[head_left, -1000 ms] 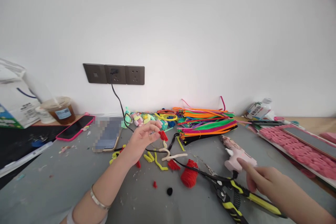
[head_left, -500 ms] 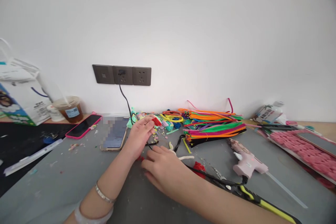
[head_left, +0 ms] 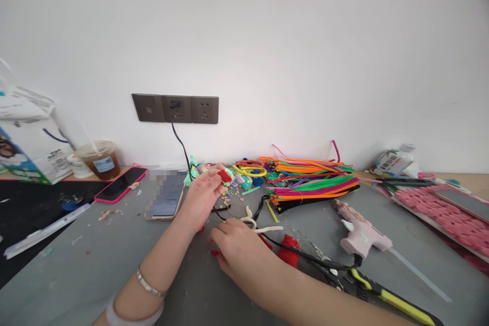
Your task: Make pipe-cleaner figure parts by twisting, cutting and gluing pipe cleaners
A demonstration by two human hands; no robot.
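Note:
Raised above the mat's middle, my left hand pinches a small red fuzzy piece between thumb and fingers. Lower and to the right, my right hand is curled palm down near the mat. A small red fuzzy tip pokes out by its thumb and fingertips; the rest is covered by the hand. Just beyond those knuckles lies a bent cream pipe cleaner. A red fuzzy bundle rests right of my right wrist, beside a black cable.
Bundles of coloured pipe cleaners lie by the wall. To the right are a pink glue gun, yellow-and-black scissors and a pink woven piece. Two phones and a drink cup stand left, with the wall socket behind.
My right hand has shifted slightly down and right, away from my left hand, uncovering more of the cream pipe cleaner. A red tip now shows at its fingers. My left hand still holds its red piece.

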